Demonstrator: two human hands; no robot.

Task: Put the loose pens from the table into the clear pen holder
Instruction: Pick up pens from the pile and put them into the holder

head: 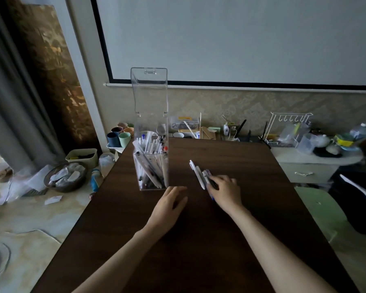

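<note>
Screen [241, 39] spans the wall beyond the dark table [199, 250]. Clear pen holder [151, 166], lid raised, stands near the left edge. Left hand [169, 205] lies relaxed beside it; right hand [226, 192] curls over loose pens [197, 173] mid-table.

My right hand [225, 192] hides the near ends of the loose white plastic pens [196, 172], so I cannot judge its grip.

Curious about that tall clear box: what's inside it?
The clear pen holder, lid up, holds many leaning pens, mostly white. They overlap, so their number and those at the back are hidden.
</note>
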